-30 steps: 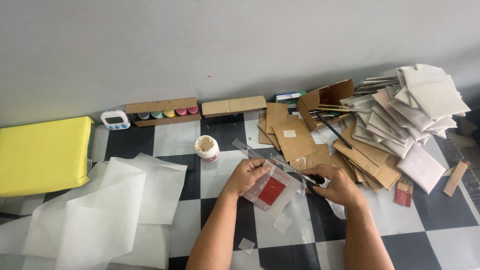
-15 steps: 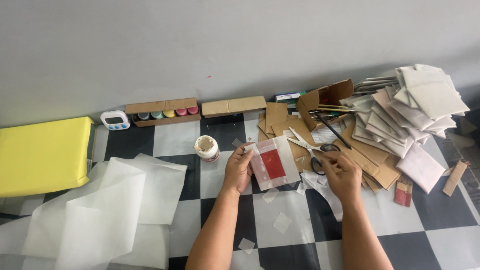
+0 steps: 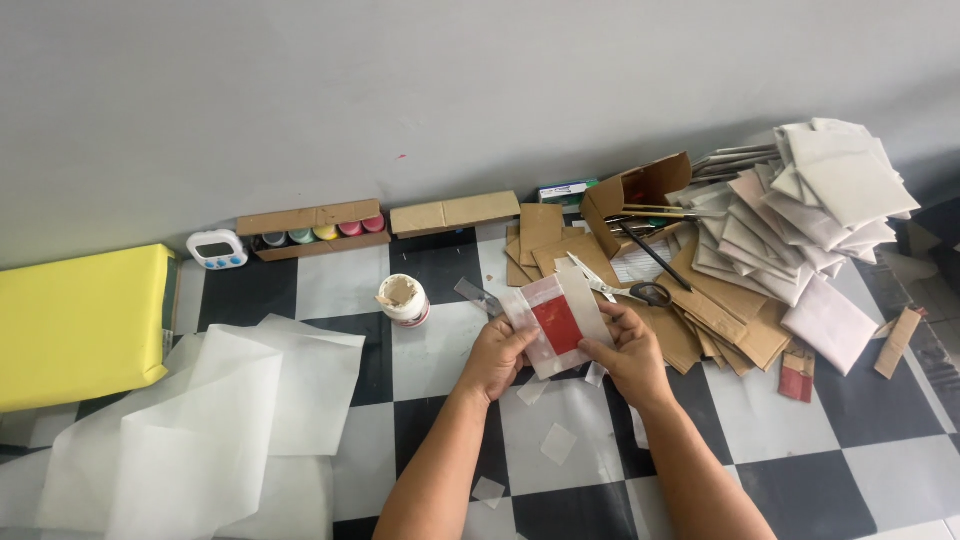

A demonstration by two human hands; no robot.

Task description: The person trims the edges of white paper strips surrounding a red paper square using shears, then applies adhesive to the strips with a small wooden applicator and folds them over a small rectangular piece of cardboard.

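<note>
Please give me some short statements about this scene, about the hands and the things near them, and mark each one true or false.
1. Both hands hold the white packet with a red square. True: the left hand and the right hand grip it from either side.
2. The scissors are in the right hand. False: they lie on the brown cardboard, behind the packet.
3. The glue pot stands on the floor, left of the hands. True.
4. The yellow pad lies at the far right. False: it lies at the far left.
5. The floor is plain grey. False: it is black and white checked.
</note>
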